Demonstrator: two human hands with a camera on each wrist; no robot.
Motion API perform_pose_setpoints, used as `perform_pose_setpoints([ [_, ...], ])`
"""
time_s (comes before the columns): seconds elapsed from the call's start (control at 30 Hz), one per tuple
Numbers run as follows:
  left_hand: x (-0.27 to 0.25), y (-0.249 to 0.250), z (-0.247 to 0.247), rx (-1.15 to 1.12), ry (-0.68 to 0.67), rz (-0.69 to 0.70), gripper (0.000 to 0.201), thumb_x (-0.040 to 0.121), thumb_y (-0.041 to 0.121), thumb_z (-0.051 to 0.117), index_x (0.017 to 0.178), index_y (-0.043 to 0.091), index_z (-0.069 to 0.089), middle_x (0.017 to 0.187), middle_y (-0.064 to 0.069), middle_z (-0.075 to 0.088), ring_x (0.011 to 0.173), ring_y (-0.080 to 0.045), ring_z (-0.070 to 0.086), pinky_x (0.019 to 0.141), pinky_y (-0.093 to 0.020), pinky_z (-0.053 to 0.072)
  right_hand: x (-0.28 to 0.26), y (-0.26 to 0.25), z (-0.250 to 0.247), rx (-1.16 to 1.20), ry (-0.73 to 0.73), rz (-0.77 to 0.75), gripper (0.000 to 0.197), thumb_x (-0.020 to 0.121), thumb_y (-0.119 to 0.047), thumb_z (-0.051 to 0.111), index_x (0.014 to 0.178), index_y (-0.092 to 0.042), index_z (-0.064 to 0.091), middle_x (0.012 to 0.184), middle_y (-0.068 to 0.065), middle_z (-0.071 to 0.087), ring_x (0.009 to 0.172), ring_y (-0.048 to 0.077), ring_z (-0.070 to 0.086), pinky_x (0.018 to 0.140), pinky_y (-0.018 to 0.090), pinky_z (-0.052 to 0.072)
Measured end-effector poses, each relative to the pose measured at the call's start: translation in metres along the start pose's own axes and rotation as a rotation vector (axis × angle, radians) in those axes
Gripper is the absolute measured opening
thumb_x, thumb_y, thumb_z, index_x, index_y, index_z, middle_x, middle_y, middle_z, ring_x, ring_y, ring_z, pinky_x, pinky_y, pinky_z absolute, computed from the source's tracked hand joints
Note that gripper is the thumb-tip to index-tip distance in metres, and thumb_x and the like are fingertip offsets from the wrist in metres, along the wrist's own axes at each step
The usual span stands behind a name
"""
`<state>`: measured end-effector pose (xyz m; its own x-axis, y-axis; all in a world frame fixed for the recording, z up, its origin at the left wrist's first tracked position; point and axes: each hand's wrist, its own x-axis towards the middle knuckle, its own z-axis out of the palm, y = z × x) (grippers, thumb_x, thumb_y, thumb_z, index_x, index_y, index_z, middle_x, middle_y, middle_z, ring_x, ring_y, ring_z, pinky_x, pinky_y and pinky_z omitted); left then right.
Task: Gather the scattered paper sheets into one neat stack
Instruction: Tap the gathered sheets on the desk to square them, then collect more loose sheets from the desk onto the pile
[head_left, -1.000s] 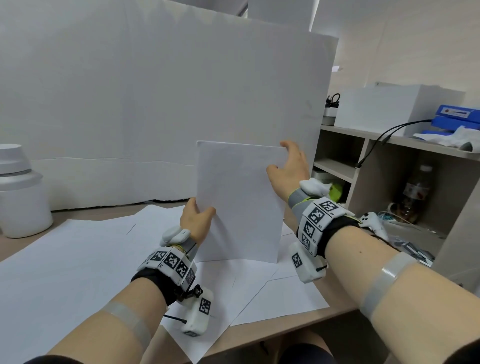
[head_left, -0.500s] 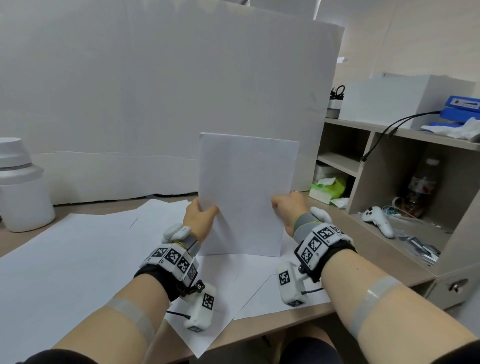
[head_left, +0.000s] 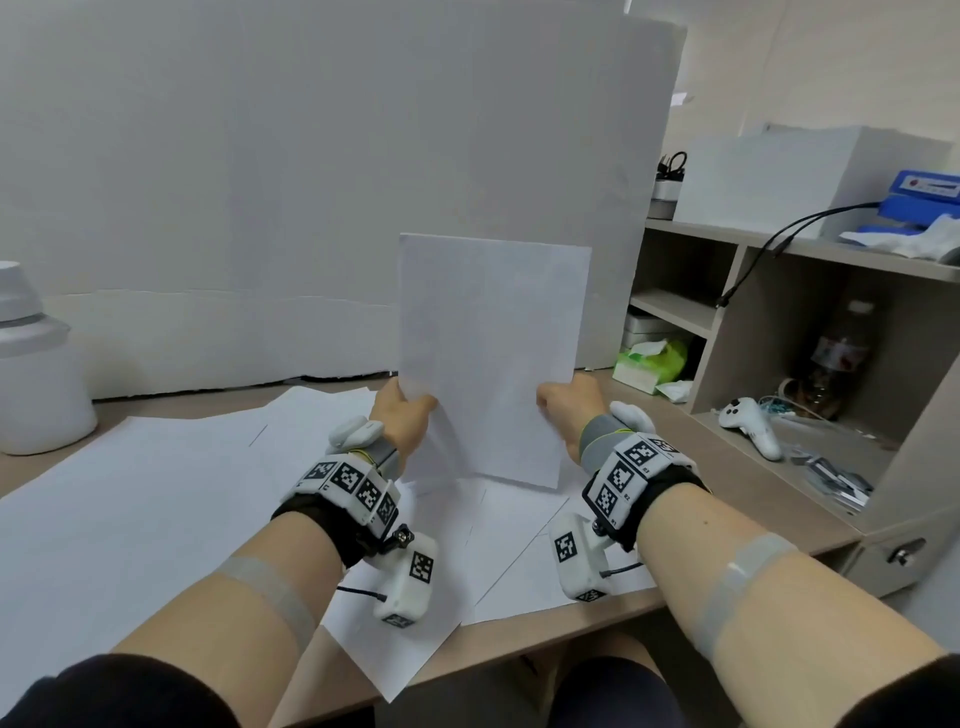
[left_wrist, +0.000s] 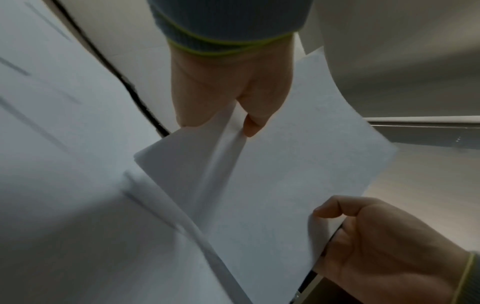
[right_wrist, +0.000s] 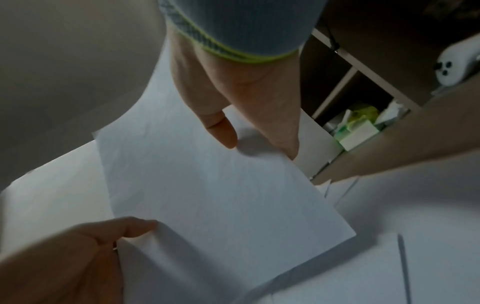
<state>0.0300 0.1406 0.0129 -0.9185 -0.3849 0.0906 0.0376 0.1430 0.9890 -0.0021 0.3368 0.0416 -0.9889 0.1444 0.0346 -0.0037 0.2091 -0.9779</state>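
A white paper stack (head_left: 491, 358) stands upright on its lower edge above the desk, held between both hands. My left hand (head_left: 402, 421) pinches its left edge low down, thumb on the near face. My right hand (head_left: 569, 410) pinches the right edge at the same height. In the left wrist view the paper stack (left_wrist: 272, 185) lies between my left hand (left_wrist: 228, 90) and my right hand (left_wrist: 384, 242). In the right wrist view my right hand (right_wrist: 233, 98) has its thumb on the paper stack (right_wrist: 207, 195). Loose sheets (head_left: 156, 509) lie spread flat on the desk.
A white jar (head_left: 36, 364) stands at the far left. A large white board (head_left: 311, 182) stands behind the desk. A shelf unit (head_left: 779, 338) on the right holds a green tissue pack (head_left: 649, 361), a white controller (head_left: 750, 426) and a bottle (head_left: 836, 358).
My right hand has slid down from the upper right edge of the stack to its lower right edge. The stack has stayed upright; the left hand keeps its hold.
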Motion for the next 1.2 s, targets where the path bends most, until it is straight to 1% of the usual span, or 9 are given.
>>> perform_pose_setpoints([
  [0.17, 0.004, 0.022, -0.008, 0.021, -0.091, 0.059, 0.035, 0.073, 0.014, 0.067, 0.108, 0.011, 0.068, 0.103, -0.009, 0.073, 0.096, -0.034, 0.069, 0.083, -0.044, 0.057, -0.003, -0.021, -0.018, -0.061, 0.016, -0.125, 0.016, 0.084, -0.001, 0.053, 0.073, -0.013, 0.054, 0.063, -0.001, 0.052, 0.058, 0.022, 0.048, 0.051, 0.022, 0.039],
  [0.27, 0.002, 0.027, -0.011, -0.029, -0.178, -0.001, 0.027, 0.069, 0.010, 0.071, 0.096, 0.011, 0.071, 0.105, -0.015, 0.075, 0.101, -0.040, 0.070, 0.088, -0.049, 0.056, -0.001, -0.021, -0.022, -0.041, 0.014, -0.099, 0.015, 0.084, -0.005, 0.053, 0.075, -0.017, 0.058, 0.071, 0.001, 0.062, 0.066, 0.026, 0.059, 0.065, 0.034, 0.056],
  [0.43, -0.005, 0.015, -0.017, -0.079, -0.340, -0.129, 0.025, 0.087, 0.000, 0.067, 0.112, 0.005, 0.067, 0.109, -0.012, 0.074, 0.096, -0.032, 0.071, 0.075, -0.037, 0.058, 0.002, -0.016, -0.021, -0.041, 0.047, -0.069, 0.008, 0.084, -0.010, 0.057, 0.085, -0.017, 0.060, 0.082, 0.005, 0.066, 0.078, 0.028, 0.065, 0.077, 0.039, 0.058],
  [0.57, -0.008, -0.002, -0.016, -0.145, -0.344, -0.123, 0.032, 0.089, -0.003, 0.065, 0.120, 0.006, 0.065, 0.114, -0.011, 0.074, 0.103, -0.033, 0.070, 0.086, -0.042, 0.058, 0.000, -0.018, -0.017, -0.022, 0.051, -0.045, 0.018, 0.083, -0.009, 0.057, 0.099, -0.011, 0.065, 0.090, 0.010, 0.069, 0.084, 0.033, 0.068, 0.082, 0.046, 0.059],
  [0.67, -0.007, -0.008, -0.011, -0.139, -0.290, -0.071, 0.040, 0.083, 0.000, 0.071, 0.122, 0.008, 0.065, 0.116, -0.011, 0.073, 0.105, -0.033, 0.070, 0.094, -0.049, 0.055, 0.001, -0.018, -0.017, -0.021, 0.056, -0.045, 0.018, 0.081, -0.006, 0.056, 0.095, -0.008, 0.066, 0.088, 0.013, 0.069, 0.079, 0.032, 0.067, 0.078, 0.046, 0.059],
  [0.73, -0.004, -0.011, -0.008, -0.116, -0.221, -0.037, 0.048, 0.072, 0.009, 0.076, 0.119, 0.009, 0.067, 0.112, -0.009, 0.074, 0.103, -0.032, 0.070, 0.097, -0.051, 0.054, 0.001, -0.017, -0.020, -0.050, 0.045, -0.033, 0.011, 0.079, -0.003, 0.054, 0.076, -0.010, 0.062, 0.073, 0.011, 0.063, 0.065, 0.028, 0.059, 0.068, 0.040, 0.057],
  [0.83, 0.004, -0.011, -0.005, -0.075, -0.118, -0.004, 0.039, 0.072, 0.009, 0.072, 0.111, 0.013, 0.067, 0.104, -0.006, 0.073, 0.100, -0.030, 0.068, 0.094, -0.046, 0.054, 0.010, -0.010, -0.032, -0.097, 0.044, 0.025, 0.038, 0.077, 0.001, 0.051, 0.044, -0.019, 0.048, 0.054, 0.004, 0.041, 0.055, 0.021, 0.037, 0.053, 0.027, 0.036],
  [1.03, 0.014, -0.013, 0.002, -0.148, 0.067, 0.018, 0.020, 0.084, -0.001, 0.062, 0.101, 0.010, 0.062, 0.082, 0.002, 0.062, 0.073, -0.014, 0.056, 0.063, -0.024, 0.045, 0.010, 0.025, -0.064, -0.417, -0.011, 0.195, 0.010, 0.089, -0.016, 0.064, 0.097, -0.013, 0.058, 0.092, 0.005, 0.057, 0.086, 0.025, 0.057, 0.080, 0.034, 0.050],
  [1.2, 0.025, -0.030, 0.001, -0.209, 0.154, -0.072, 0.025, 0.080, 0.002, 0.067, 0.105, 0.005, 0.065, 0.086, -0.002, 0.064, 0.077, -0.021, 0.058, 0.066, -0.026, 0.045, 0.021, 0.043, -0.054, -0.737, -0.053, 0.367, 0.036, 0.073, -0.037, 0.075, 0.089, -0.009, 0.059, 0.081, 0.010, 0.054, 0.076, 0.029, 0.052, 0.076, 0.037, 0.048],
])
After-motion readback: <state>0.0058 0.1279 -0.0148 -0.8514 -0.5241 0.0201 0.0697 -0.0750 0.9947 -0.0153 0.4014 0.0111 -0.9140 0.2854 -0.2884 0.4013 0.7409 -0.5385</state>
